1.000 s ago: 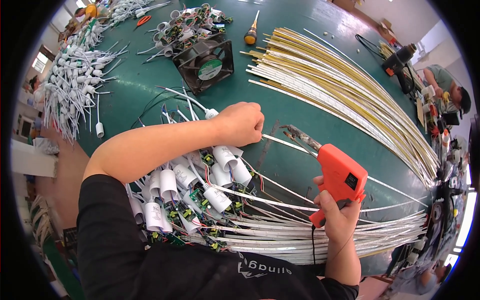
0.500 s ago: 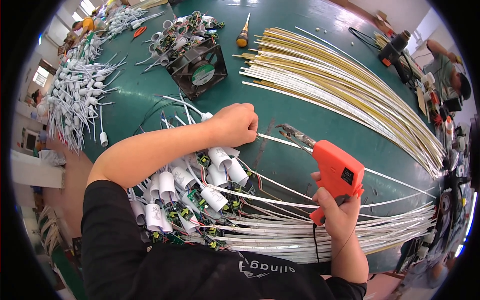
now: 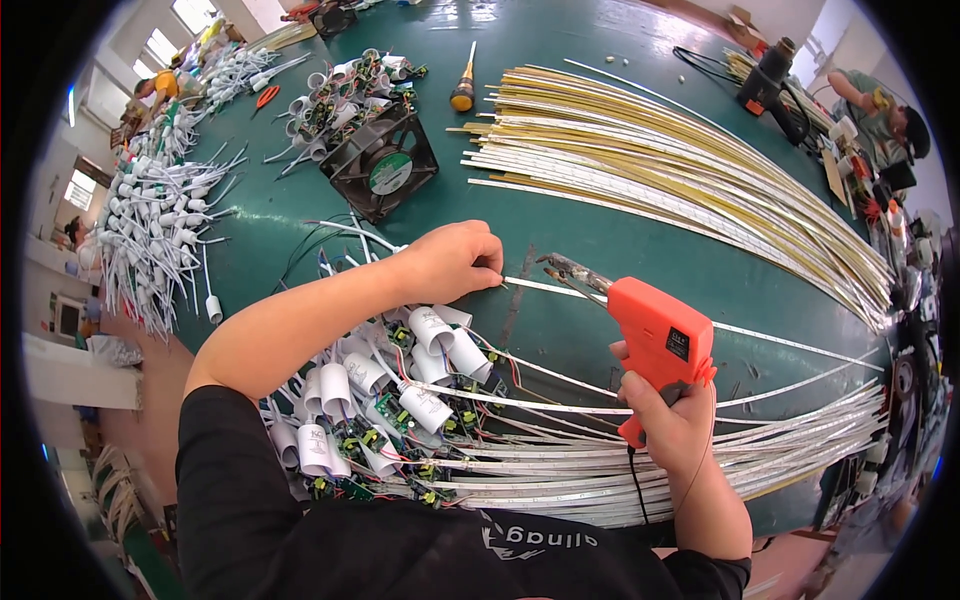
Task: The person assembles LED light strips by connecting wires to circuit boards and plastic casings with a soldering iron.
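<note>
My left hand [image 3: 458, 262] is closed in a pinch at the near end of a white LED strip [image 3: 545, 287]. A thin wire appears to be between its fingertips, mostly hidden by them. In my right hand [image 3: 672, 420] is a red soldering gun [image 3: 650, 325], gripped by its handle. Its dark, worn tip [image 3: 572, 268] hovers over the strip, apart from my left fingers. Below my left forearm lie several white cylindrical housings [image 3: 425, 405] with green circuit boards [image 3: 380, 410] and wires. More white strips [image 3: 600, 475] run rightward from them.
A black fan [image 3: 385, 165] stands beyond my left hand, beside a pile of circuit boards [image 3: 350, 90]. A screwdriver [image 3: 463, 92], a bundle of yellow and white strips [image 3: 650, 160] and a heat gun [image 3: 768, 78] lie farther back. White corded parts [image 3: 160, 230] heap at left. Another person [image 3: 880, 110] sits at far right.
The view has shifted slightly. My left hand has tilted a little at the strip's end, and the soldering gun's tip has come slightly closer to it. Both grips stay the same.
</note>
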A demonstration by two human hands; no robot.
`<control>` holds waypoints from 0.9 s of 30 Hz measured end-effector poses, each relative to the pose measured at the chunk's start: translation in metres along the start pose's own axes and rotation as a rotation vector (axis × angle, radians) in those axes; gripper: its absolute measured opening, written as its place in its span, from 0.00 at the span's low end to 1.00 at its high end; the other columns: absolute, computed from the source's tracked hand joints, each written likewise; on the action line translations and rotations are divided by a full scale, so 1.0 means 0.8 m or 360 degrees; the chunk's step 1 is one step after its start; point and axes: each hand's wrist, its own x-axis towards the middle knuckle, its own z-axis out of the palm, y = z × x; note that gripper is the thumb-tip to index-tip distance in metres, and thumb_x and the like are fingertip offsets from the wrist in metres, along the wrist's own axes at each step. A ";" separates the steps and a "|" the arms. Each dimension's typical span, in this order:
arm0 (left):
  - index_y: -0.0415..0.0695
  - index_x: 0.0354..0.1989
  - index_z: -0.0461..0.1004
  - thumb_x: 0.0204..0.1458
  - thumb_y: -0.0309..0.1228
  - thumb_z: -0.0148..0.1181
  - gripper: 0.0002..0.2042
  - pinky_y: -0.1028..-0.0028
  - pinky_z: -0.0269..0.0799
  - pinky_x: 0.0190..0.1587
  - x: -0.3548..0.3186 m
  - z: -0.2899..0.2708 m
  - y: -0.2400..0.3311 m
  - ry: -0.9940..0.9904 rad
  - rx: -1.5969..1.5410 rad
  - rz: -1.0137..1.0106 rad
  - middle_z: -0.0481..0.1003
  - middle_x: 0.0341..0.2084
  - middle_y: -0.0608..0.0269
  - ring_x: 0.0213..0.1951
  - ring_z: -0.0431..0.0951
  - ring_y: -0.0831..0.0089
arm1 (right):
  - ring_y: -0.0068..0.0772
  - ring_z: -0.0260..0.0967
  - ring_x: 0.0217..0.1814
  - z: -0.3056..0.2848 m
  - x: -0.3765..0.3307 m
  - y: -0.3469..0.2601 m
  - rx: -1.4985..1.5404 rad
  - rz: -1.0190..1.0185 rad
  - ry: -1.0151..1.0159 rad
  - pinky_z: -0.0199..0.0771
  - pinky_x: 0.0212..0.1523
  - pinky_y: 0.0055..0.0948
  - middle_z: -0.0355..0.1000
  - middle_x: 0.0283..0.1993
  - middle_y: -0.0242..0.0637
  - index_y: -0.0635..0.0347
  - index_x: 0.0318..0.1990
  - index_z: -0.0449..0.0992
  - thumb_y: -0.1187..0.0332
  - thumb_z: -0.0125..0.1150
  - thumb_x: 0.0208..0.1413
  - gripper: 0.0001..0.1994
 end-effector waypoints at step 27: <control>0.42 0.21 0.73 0.41 0.29 0.58 0.04 0.62 0.69 0.39 0.006 0.014 -0.005 0.0147 0.0124 -0.0017 0.72 0.30 0.55 0.36 0.73 0.56 | 0.24 0.71 0.37 0.028 0.016 -0.002 -0.0412 0.0036 -0.0149 0.70 0.41 0.24 0.75 0.37 0.35 0.64 0.46 0.70 0.73 0.62 0.50 0.15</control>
